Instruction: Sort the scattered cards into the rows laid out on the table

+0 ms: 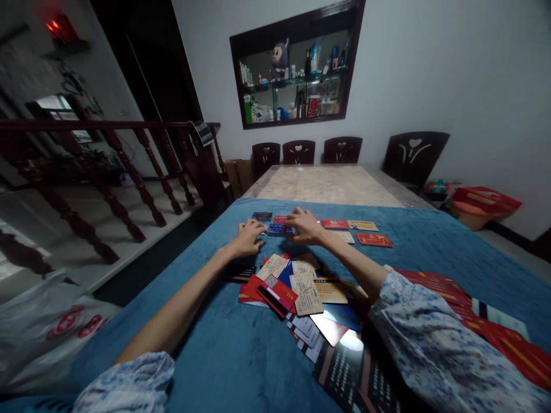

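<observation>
A blue card [276, 230] lies on the blue cloth in the nearer of two short rows of cards. My right hand [305, 226] is curled over its right end, fingers bent down on it. To its left, my left hand [251, 236] is low over the cloth, fingers apart, fingertips close to the card's left edge; whether they touch cannot be made out. Behind the blue card are a black card [262, 216] and a red card [280, 219]. Farther right lie another red card [334, 224], a yellowish card [363, 225], a pale card [345, 237] and a red-orange card [373, 240].
A loose pile of mixed cards [306, 293] lies nearer me, between my forearms. Large black printed sheets [340, 367] and red packets [495, 335] lie at the right. Chairs [343, 150] stand beyond the table's bare far end [318, 183]. A plastic bag [55, 332] is at left.
</observation>
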Demonstrator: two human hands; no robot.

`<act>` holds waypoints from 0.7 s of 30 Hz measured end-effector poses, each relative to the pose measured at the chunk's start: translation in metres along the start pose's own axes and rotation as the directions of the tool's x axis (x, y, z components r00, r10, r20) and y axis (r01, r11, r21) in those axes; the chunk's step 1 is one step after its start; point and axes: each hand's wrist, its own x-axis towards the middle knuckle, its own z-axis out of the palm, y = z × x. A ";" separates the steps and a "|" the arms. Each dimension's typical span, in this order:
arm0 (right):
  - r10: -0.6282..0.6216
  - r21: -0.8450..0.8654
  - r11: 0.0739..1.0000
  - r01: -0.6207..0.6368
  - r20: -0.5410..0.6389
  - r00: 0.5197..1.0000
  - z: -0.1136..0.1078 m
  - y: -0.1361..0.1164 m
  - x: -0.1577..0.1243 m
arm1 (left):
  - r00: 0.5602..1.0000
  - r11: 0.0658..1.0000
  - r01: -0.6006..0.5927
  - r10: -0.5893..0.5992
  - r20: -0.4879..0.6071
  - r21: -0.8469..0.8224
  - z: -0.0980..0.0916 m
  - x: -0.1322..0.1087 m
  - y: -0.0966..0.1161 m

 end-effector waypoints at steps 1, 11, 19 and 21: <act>-0.017 0.013 1.000 0.017 -0.013 1.000 0.001 -0.002 -0.002 | 1.000 1.000 -0.002 0.002 -0.005 -0.003 0.001 -0.005 0.002; -0.145 0.136 0.979 0.149 -0.044 0.988 0.009 -0.026 -0.019 | 0.999 0.996 -0.045 0.044 -0.019 -0.083 0.001 -0.054 0.023; -0.200 0.200 0.957 0.210 -0.067 0.978 0.023 -0.039 -0.029 | 0.989 0.955 -0.142 0.148 0.003 -0.259 -0.001 -0.074 0.043; -0.214 0.203 0.952 0.227 -0.084 0.973 0.025 -0.042 -0.032 | 0.986 0.941 -0.152 0.166 0.023 -0.302 -0.003 -0.078 0.044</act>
